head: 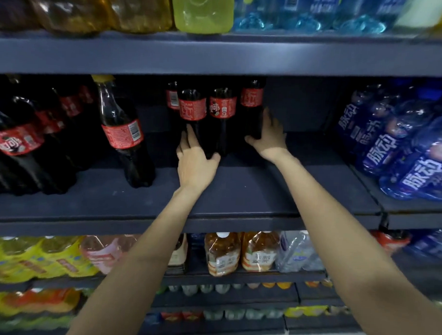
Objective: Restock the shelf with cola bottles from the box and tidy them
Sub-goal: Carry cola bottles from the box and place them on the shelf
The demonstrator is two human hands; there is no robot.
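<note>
Several dark cola bottles with red labels stand in a tight group at the back middle of the dark shelf (pixel 239 193). My left hand (pixel 193 158) grips the lower body of the front left cola bottle (pixel 193 110), thumb on its right side. My right hand (pixel 268 136) holds the base of the rightmost cola bottle (pixel 251 105), fingers along its right side and thumb under its front. Between them stands another cola bottle (pixel 222 111). No box is in view.
A single cola bottle with a yellow cap (pixel 125 135) leans on the shelf to the left, beside a row of larger cola bottles (pixel 21 143). Blue drink bottles (pixel 403 150) fill the right. The upper shelf edge (pixel 219 56) hangs above; more drinks sit below.
</note>
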